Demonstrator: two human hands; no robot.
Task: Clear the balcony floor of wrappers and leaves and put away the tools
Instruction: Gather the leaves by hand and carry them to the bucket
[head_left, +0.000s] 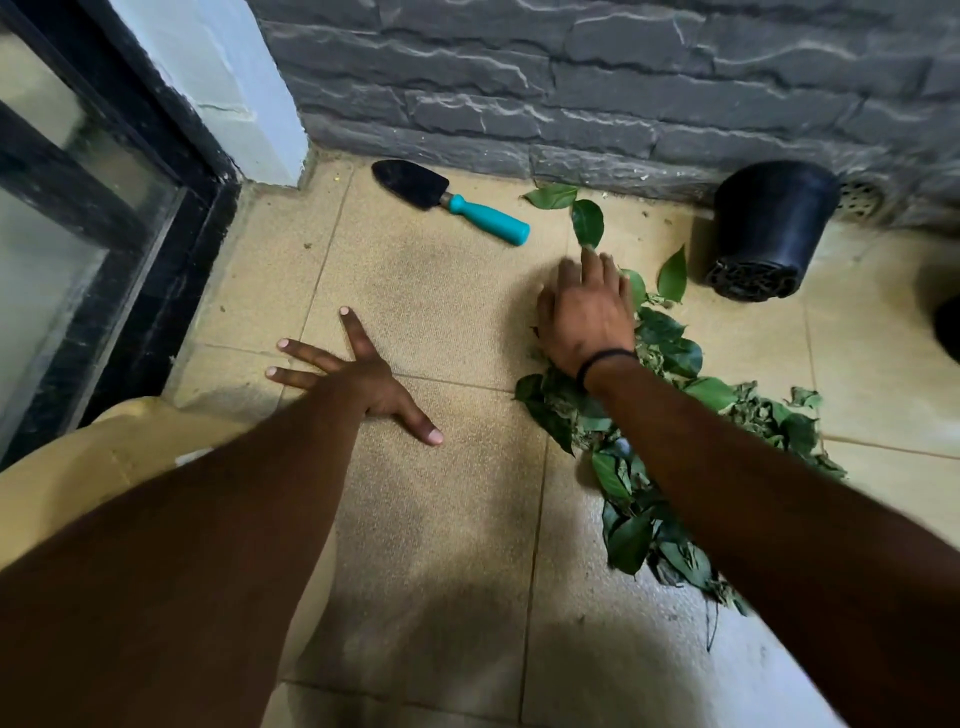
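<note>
Two hands were down on the tiled floor (441, 519). The left hand (363, 379) lay flat with its fingers splayed wide, holding nothing, seemingly propping the person up. The right hand (584, 306) rested, fingers straight and close together, on the near end of the leaf pile (649, 441), which trailed from under that wrist back toward the person's right. A fingertip reached just to a loose leaf (587, 222) lying beyond the hand, toward the stone wall (571, 78), with another leaf (551, 195) farther on and one more (673, 274) to the right. So the strays lay straight ahead of the right fingers, and that hand was plainly the nearer; a pull back would probably bring them to the pile. The trowel (452, 200) lay apart, ahead of and between the hands, handle pointing toward the leaves, untouched. A black pot (769, 228) lay tipped by the wall. I saw no wrappers.
</note>
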